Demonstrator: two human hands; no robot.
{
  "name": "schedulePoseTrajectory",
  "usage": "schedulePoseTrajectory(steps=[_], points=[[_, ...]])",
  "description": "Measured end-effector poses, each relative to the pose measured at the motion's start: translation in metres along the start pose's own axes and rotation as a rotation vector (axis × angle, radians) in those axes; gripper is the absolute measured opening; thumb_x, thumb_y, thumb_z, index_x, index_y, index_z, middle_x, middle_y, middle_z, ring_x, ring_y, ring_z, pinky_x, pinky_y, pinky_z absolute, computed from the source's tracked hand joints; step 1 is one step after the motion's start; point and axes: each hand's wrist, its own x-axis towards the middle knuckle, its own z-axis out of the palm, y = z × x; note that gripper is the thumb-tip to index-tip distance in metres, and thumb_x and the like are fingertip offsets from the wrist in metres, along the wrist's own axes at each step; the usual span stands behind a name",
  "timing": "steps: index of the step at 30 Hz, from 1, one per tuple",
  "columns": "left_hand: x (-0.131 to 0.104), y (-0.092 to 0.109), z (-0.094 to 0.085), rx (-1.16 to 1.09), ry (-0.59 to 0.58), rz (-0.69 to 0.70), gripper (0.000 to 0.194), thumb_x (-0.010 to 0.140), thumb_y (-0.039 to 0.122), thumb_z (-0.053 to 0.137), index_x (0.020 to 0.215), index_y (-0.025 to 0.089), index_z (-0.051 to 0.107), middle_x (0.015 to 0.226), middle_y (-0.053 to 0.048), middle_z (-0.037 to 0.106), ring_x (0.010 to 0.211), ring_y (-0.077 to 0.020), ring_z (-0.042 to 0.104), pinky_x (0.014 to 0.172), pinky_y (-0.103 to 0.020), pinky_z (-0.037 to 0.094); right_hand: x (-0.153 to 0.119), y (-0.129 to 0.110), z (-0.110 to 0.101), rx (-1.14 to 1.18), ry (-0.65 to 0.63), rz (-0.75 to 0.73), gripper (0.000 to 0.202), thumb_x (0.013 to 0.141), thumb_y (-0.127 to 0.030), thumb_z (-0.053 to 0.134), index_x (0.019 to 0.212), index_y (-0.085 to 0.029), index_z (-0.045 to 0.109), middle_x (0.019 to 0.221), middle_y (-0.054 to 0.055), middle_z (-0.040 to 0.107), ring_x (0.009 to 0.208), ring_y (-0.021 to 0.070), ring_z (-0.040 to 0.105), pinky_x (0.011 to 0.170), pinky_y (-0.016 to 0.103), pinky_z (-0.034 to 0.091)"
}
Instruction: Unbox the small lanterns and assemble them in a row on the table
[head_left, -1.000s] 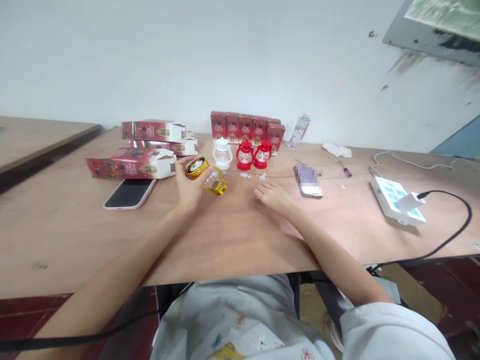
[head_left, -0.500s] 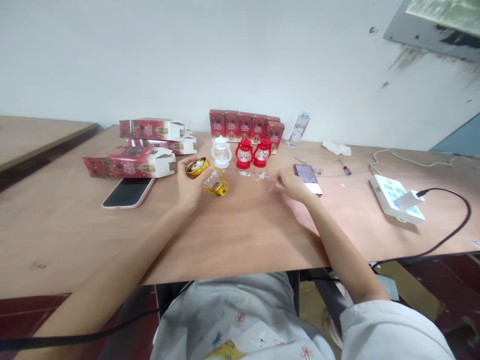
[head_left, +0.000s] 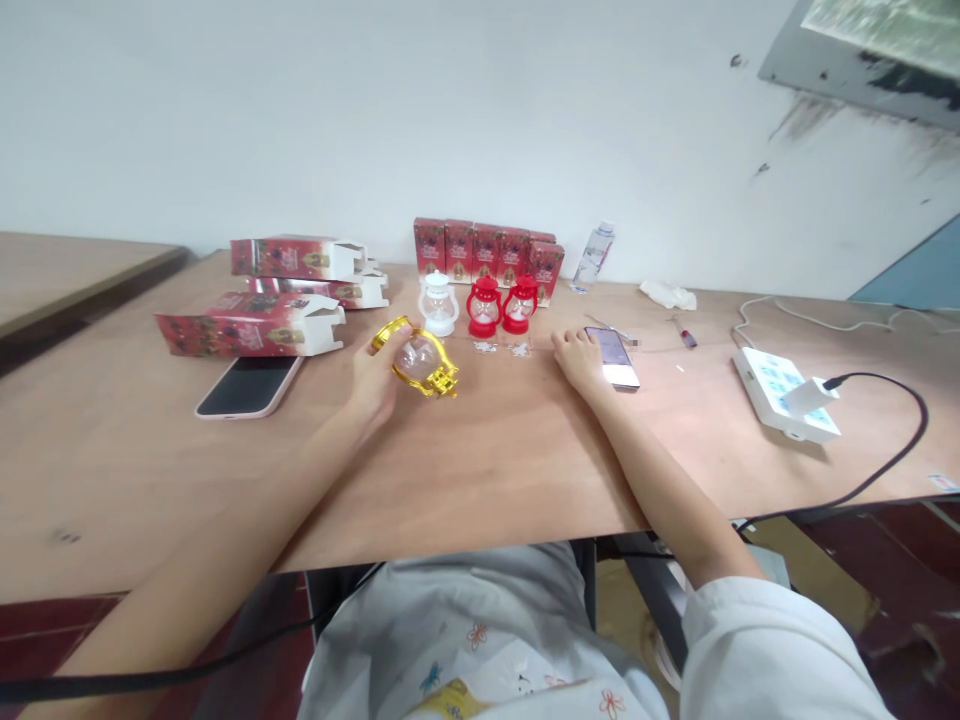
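Left hand [head_left: 373, 385] around a gold lantern [head_left: 418, 357], right hand [head_left: 579, 360] by a phone [head_left: 624, 372]

Fingers and thumb of the left hand are closed around one end of the gold lantern, which is tilted above the table [head_left: 480, 480], its narrow end toward the right. What its clear globe contains cannot be made out. The right hand rests low at the phone's left edge, fingers loosely bent; whether it holds anything small cannot be told.

Three more lanterns stand upright behind: one white lantern [head_left: 438, 312] and two red lanterns [head_left: 484, 308], each red one with something pale low inside its globe.

At least three opened cartons [head_left: 247, 325] lie at the left with white flaps out, their insides hidden. At least six upright boxes [head_left: 487, 250] stand by the wall, contents not visible. One clear bottle [head_left: 594, 256] leans there; its fill is unclear. One power strip [head_left: 776, 385] carries one charger [head_left: 808, 396].
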Motion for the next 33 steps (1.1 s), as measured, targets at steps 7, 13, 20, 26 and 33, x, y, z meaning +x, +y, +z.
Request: schedulePoseTrajectory(steps=[7, 13, 20, 26, 33], points=[[-0.005, 0.004, 0.003, -0.128, -0.059, -0.132, 0.039, 0.058, 0.039, 0.081, 0.085, 0.015, 0.067, 0.092, -0.007, 0.070, 0.082, -0.0187, 0.065, 0.069, -0.029, 0.055, 0.002, -0.003, 0.001, -0.075, -0.007, -0.042, 0.036, 0.092, -0.011, 0.033, 0.114, -0.019, 0.060, 0.107, 0.016, 0.063, 0.098, 0.0290, 0.052, 0.078, 0.038, 0.030], [-0.009, 0.004, 0.004, 0.081, -0.045, 0.083, 0.052, 0.048, 0.032, 0.086, 0.094, 0.017, 0.065, 0.104, -0.007, 0.069, 0.095, -0.0230, 0.065, 0.085, -0.038, 0.053, 0.000, -0.006, 0.002, 0.004, 0.107, -0.016, 0.027, 0.091, -0.011, 0.040, 0.102, -0.012, 0.064, 0.098, 0.016, 0.066, 0.092, 0.0266, 0.054, 0.076, 0.036, 0.033], [-0.027, 0.005, 0.005, 0.717, -0.339, 0.638, 0.049, 0.062, 0.036, 0.080, 0.104, 0.019, 0.064, 0.105, -0.006, 0.068, 0.100, -0.0241, 0.062, 0.092, -0.039, 0.049, -0.034, -0.064, -0.034, 0.613, 0.638, -0.203, 0.023, 0.094, -0.026, 0.044, 0.087, -0.015, 0.064, 0.079, 0.008, 0.065, 0.073, 0.0165, 0.057, 0.070, 0.029, 0.044], [-0.027, -0.006, -0.002, 1.065, -0.493, 0.985, 0.031, 0.081, 0.033, 0.063, 0.108, 0.019, 0.060, 0.099, -0.005, 0.070, 0.089, -0.0204, 0.059, 0.077, -0.033, 0.045, -0.060, -0.107, -0.061, 0.924, 0.694, -0.352, 0.014, 0.090, -0.026, 0.055, 0.092, -0.018, 0.066, 0.084, 0.006, 0.066, 0.078, 0.0142, 0.061, 0.071, 0.028, 0.049], [-0.032, -0.006, 0.000, 1.208, -0.571, 1.178, 0.023, 0.088, 0.028, 0.052, 0.108, 0.018, 0.059, 0.093, -0.005, 0.072, 0.087, -0.0189, 0.060, 0.076, -0.034, 0.038, -0.055, -0.101, -0.053, 0.981, 0.699, -0.504, 0.013, 0.089, -0.022, 0.056, 0.082, -0.018, 0.065, 0.074, 0.004, 0.066, 0.067, 0.0121, 0.059, 0.065, 0.026, 0.049]])
